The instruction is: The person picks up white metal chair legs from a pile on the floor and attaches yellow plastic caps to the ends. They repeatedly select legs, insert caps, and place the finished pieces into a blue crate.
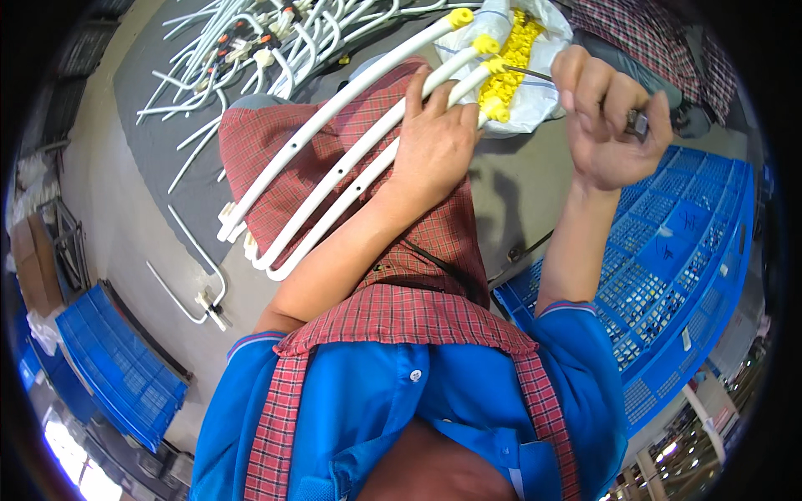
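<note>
Several bent white tubes [316,128] lie across my lap over the red checked apron [276,128]. Yellow end fittings [486,44] cap their far ends. My left hand [438,141] presses over the tubes near those ends, fingers curled around them. Raised on the right, my right hand [608,119] grips a hand tool with a thin metal shaft [529,72]; most of its handle is hidden in the fist. The shaft reaches the yellow fitting [496,65] on one tube; whether its tip is inside cannot be told. Small dark holes show along the tubes.
A white woven sack [554,28] full of yellow fittings [521,41] stands beyond the tube ends. More bent white tubes [263,44] are heaped on a grey mat [141,87]. One tube assembly [207,300] lies on the floor at left. Blue plastic crates [677,250] flank me at right.
</note>
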The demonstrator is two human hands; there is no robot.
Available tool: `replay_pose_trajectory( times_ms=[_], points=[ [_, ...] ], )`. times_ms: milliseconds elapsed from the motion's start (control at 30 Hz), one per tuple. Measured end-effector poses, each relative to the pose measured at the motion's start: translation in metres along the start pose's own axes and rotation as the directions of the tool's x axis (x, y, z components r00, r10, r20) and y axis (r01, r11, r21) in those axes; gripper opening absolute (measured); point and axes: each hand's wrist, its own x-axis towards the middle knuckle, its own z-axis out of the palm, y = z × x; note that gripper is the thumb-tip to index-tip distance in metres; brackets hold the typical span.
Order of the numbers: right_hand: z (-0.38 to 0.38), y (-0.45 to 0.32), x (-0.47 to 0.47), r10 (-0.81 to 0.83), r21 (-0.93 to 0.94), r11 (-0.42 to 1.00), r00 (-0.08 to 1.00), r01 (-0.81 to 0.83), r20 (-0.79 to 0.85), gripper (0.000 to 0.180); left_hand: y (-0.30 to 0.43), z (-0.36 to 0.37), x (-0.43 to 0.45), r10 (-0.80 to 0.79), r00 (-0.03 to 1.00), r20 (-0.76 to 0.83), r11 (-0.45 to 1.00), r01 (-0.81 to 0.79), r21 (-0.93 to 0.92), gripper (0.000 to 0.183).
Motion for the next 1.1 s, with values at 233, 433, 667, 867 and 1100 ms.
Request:
replay_pose_trajectory(
  times_ms=[233,433,667,867,1100],
  points=[
    [0.021,0.017,0.041,0.099,-0.129,0.987,0.994,-0.093,0.043,0.049,-0.001,-0.002,0.0,0.041,0.999,0.001,0.999,-0.04,-0.03,0.022],
    [-0.007,0.01,-0.002,0.054,0.045,0.997,0.997,-0.056,0.05,0.052,0.001,-0.006,0.001,0.0,0.995,0.103,0.998,0.007,-0.067,0.03],
    [-0.017,0.014,0.008,0.01,0.184,0.983,0.995,-0.028,0.097,0.053,-0.002,-0.007,-0.003,-0.003,0.999,0.055,0.994,0.008,-0.107,0.03],
    [-0.001,0.013,0.006,0.013,0.099,0.995,0.995,-0.023,0.095,0.05,-0.003,-0.011,-0.006,-0.023,0.998,0.052,0.994,0.029,-0.108,0.031],
    [0.008,-0.041,-0.001,-0.312,-0.043,0.948,0.947,0.316,0.071,0.04,-0.002,-0.01,-0.007,-0.012,0.999,0.031,0.995,0.015,-0.098,0.029]
  ],
)
